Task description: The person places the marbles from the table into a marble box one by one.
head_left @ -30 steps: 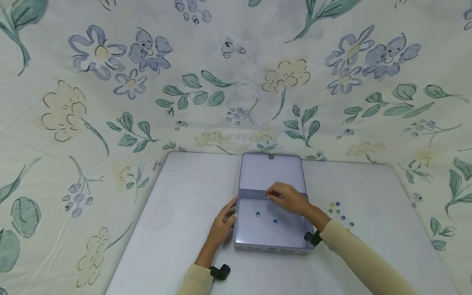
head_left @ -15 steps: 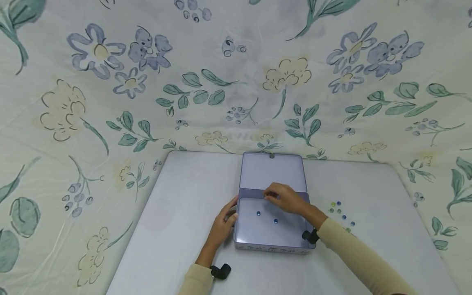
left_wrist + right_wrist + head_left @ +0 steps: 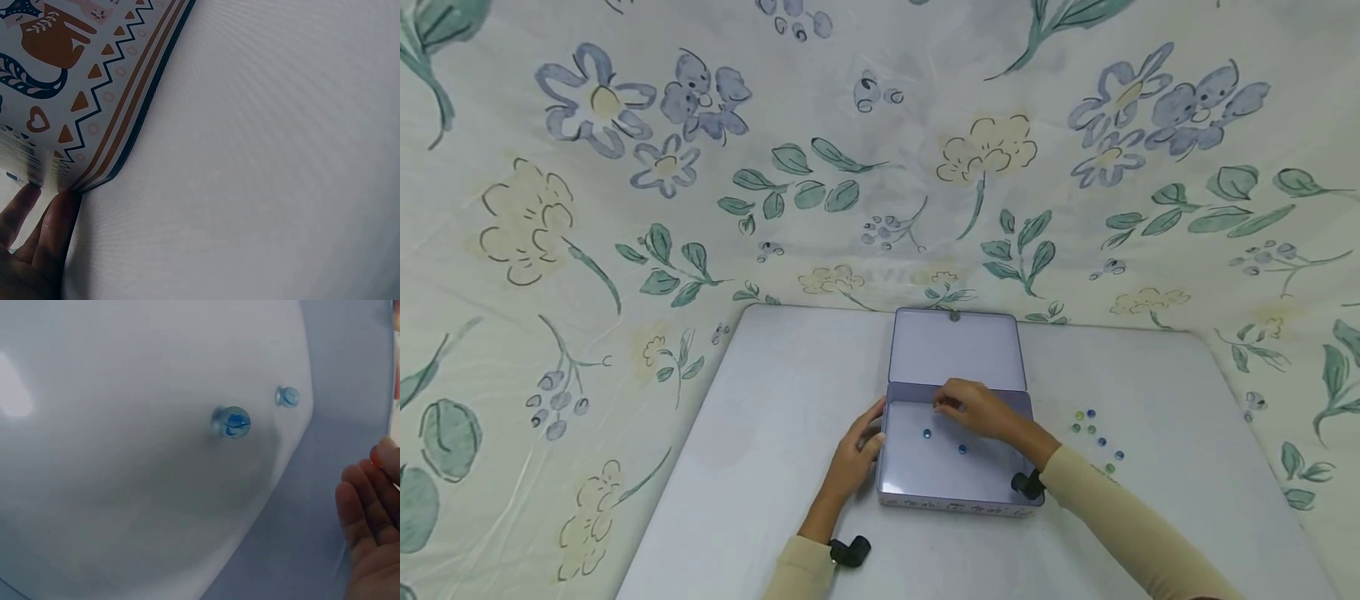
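Note:
An open metal tin box (image 3: 925,500) lies on the table, its hinged lid (image 3: 956,350) tilted back behind it. Two glass marbles with blue swirls, a left marble (image 3: 927,433) and a right marble (image 3: 962,449), sit on its floor. My right hand (image 3: 973,408) is over the back of the box; in the right wrist view its thumb and finger pinch a small red-orange marble (image 3: 375,456), mostly covered by the fingertips. My left hand (image 3: 850,458) rests against the box's left side. In the left wrist view its fingers (image 3: 53,231) touch the patterned outer wall (image 3: 106,112).
Several loose marbles, among them a yellow-green marble (image 3: 1079,415) and a blue marble (image 3: 1120,455), lie on the white table (image 3: 760,417) right of the box. A flowered cloth (image 3: 880,183) rises behind the table's back edge. Black wrist cameras sit on both forearms.
My right hand has shifted slightly left and lower over the box, still pinching. The left hand and the two marbles in the box keep their places.

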### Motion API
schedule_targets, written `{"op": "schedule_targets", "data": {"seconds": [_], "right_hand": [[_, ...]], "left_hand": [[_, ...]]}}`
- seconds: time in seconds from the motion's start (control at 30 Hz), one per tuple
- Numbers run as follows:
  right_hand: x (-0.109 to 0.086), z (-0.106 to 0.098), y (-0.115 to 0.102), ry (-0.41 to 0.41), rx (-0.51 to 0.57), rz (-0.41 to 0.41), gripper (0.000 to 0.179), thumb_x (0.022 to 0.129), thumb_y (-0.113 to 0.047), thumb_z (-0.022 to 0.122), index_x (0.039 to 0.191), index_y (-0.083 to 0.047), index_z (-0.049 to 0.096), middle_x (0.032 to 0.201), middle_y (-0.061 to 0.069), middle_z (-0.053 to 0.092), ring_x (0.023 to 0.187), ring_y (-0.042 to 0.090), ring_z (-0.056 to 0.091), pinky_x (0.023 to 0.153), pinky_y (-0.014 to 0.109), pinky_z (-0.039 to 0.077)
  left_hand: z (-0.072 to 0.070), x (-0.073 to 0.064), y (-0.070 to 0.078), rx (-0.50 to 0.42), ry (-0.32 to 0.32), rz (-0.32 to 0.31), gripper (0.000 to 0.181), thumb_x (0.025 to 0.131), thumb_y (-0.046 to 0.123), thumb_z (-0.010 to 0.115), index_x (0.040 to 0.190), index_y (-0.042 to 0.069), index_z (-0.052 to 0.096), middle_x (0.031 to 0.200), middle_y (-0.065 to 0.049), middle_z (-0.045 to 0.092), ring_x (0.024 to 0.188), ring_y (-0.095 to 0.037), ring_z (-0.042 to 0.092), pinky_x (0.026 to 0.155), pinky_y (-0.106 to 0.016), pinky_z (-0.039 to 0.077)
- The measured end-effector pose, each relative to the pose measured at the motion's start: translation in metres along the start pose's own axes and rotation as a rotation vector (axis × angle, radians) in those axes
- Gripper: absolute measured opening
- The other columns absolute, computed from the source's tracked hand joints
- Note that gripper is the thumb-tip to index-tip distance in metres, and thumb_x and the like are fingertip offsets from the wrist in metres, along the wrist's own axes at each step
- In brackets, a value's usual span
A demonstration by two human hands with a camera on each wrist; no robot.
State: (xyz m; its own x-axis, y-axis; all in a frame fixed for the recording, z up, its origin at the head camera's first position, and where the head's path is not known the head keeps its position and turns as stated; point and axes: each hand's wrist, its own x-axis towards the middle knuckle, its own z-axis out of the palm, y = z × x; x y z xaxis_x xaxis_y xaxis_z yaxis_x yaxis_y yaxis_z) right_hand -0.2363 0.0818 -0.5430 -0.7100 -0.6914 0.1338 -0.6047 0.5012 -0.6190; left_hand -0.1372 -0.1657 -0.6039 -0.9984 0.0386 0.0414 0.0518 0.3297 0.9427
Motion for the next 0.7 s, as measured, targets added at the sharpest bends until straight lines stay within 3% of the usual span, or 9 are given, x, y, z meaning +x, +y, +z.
{"op": "schedule_targets", "data": {"seconds": [0.1,0.33,0.7], "right_hand": [[-0.001,0.005,0.0,0.001,-0.018,-0.019,0.019,0.091,-0.009,0.07,0.11,-0.005,0.072,0.099,-0.001,0.071,0.089,0.008,0.065,0.079,0.018,0.056],[-0.003,0.014,0.0,-0.034,-0.056,-0.037,0.017,0.091,-0.008,0.071,0.107,-0.005,0.071,0.099,-0.001,0.071,0.09,0.009,0.066,0.078,0.017,0.056],[-0.005,0.028,0.006,-0.09,-0.075,0.086,0.012,0.09,-0.009,0.071,0.102,-0.01,0.074,0.098,-0.002,0.072,0.089,0.007,0.066,0.077,0.018,0.056]], "left_hand": [[0.0,0.0,0.0,-0.01,0.002,-0.011,0.056,0.101,0.019,0.051,0.152,0.039,0.039,0.156,-0.003,0.045,0.13,-0.039,0.055,0.088,-0.047,0.06],[-0.005,-0.009,0.04,-0.037,0.015,-0.021,0.054,0.1,0.01,0.05,0.152,0.021,0.043,0.153,-0.014,0.047,0.128,-0.046,0.055,0.088,-0.056,0.057],[-0.008,-0.008,0.042,-0.024,-0.015,-0.015,0.054,0.101,0.008,0.05,0.153,0.019,0.041,0.154,-0.015,0.046,0.128,-0.045,0.055,0.087,-0.051,0.059]]}}
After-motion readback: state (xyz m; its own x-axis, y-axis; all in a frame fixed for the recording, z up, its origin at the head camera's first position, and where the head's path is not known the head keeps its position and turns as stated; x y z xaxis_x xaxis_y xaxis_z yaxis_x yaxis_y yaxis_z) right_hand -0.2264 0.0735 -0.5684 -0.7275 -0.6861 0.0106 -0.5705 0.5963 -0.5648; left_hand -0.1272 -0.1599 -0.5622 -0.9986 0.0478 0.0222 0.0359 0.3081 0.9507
